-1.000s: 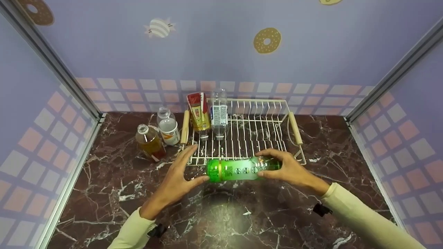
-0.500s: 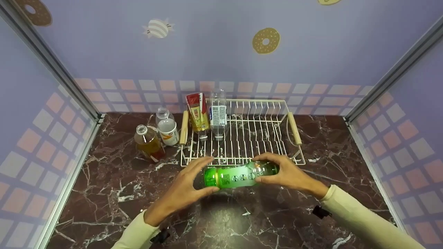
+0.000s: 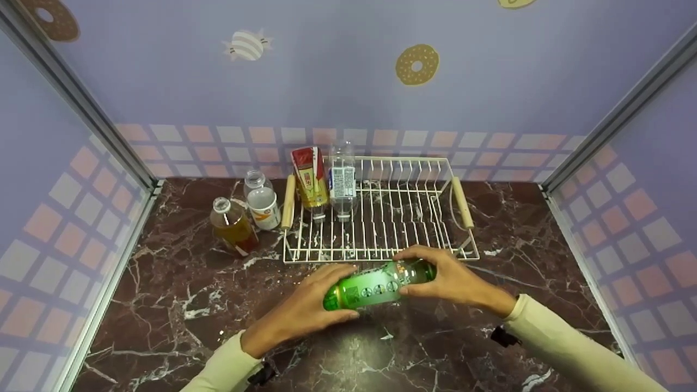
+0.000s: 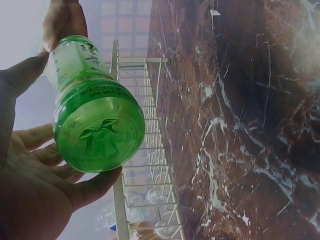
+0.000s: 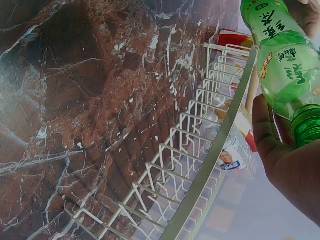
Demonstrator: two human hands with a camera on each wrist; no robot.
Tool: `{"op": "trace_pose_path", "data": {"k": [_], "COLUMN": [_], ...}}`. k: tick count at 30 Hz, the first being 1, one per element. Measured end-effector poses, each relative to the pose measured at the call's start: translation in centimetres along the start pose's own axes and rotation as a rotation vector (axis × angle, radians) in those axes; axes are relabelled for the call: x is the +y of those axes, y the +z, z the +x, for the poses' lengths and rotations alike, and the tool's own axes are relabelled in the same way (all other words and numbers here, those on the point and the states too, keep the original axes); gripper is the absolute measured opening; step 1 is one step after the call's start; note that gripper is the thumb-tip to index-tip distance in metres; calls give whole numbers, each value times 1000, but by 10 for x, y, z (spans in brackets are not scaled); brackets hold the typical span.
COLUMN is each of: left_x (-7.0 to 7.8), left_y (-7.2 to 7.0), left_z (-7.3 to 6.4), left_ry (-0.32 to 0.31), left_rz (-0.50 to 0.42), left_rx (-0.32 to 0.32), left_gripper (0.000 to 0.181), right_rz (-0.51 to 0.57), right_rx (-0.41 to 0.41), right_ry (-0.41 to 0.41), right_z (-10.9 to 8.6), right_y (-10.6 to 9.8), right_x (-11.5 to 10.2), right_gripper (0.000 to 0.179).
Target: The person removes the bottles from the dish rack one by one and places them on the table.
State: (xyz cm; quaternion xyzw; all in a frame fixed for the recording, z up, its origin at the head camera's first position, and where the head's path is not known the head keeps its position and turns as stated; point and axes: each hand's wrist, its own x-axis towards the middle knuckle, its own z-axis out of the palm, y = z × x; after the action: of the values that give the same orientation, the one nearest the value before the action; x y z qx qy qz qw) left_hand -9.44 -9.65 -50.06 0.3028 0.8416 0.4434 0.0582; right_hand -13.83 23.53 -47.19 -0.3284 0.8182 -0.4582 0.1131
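A green tea bottle (image 3: 373, 288) lies nearly level between my hands, in front of the wire rack (image 3: 403, 218), its base end a little nearer to me. My right hand (image 3: 449, 275) grips it round the neck end; in the right wrist view a green cap (image 5: 306, 125) shows beside the palm. At the other end my left hand (image 3: 310, 302) reaches round the base, fingers on the far side and thumb on the near side. The left wrist view looks onto the bottle's base (image 4: 102, 137), with a fingertip touching its lower edge.
A red and yellow bottle (image 3: 310, 182) and a clear bottle (image 3: 343, 185) stand upside down in the rack's left end. Left of the rack are an amber bottle (image 3: 234, 228) and a clear bottle with a white label (image 3: 262, 204). Patterned walls enclose the marble counter (image 3: 163, 305).
The green tea bottle has come nearer to me and tilted, its base end lower in view. My left hand has moved right and closed round the base; the right hand keeps its hold.
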Motion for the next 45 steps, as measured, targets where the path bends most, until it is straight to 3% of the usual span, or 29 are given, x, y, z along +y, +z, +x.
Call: {"op": "trace_pose_path", "data": {"k": [6, 14, 30, 40, 45], "left_x": [-3, -5, -3, -4, -7], "left_y": [6, 10, 13, 15, 17], "left_z": [4, 8, 18, 20, 19], "left_ry": [-16, -7, -123, -135, -126], "left_rz": [29, 77, 110, 103, 80], "left_rx": [-78, -91, -209, -224, -214], "left_gripper": [81, 78, 84, 83, 80], "right_rz": [-56, -145, -195, -208, -162], "right_rx": [-4, -2, -58, -91, -99], "right_ry": [-54, -112, -161, -162, -135], "right_z": [-1, 0, 3, 5, 5], "right_y": [2, 6, 13, 10, 7], "right_x": [-2, -5, -11, -14, -17], "right_gripper": [60, 60, 60, 62, 64]}}
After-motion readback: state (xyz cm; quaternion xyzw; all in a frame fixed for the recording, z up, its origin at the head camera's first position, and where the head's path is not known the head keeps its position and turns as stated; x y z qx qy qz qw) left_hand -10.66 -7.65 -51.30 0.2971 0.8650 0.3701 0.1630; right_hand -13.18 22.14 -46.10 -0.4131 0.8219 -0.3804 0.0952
